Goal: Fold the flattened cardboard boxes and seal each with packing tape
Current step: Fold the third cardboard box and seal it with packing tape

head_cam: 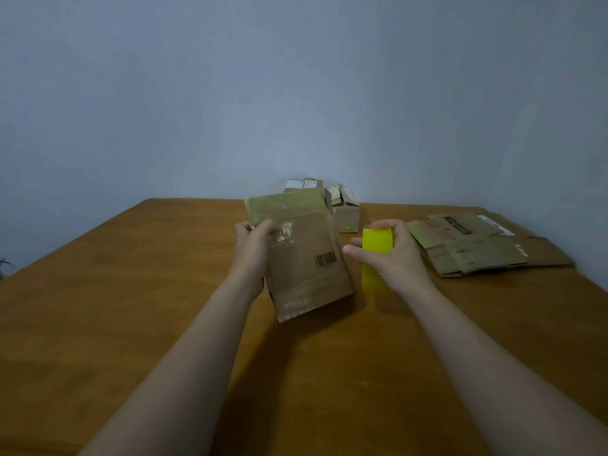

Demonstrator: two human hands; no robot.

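Centre of frame: left hand [253,240] is gripping a brown cardboard box [304,255], fingers clamped on its upper left edge; barcode, old tape patches and a greenish top panel showing, box tilting off the wooden surface [131,307]. Right hand [391,255] is closing its fingers around a yellow tape roll [376,246] just beside the box. Flattened boxes [477,245] lying centre right near the surface's edge; folded boxes [345,209] sitting behind. Lower frame open
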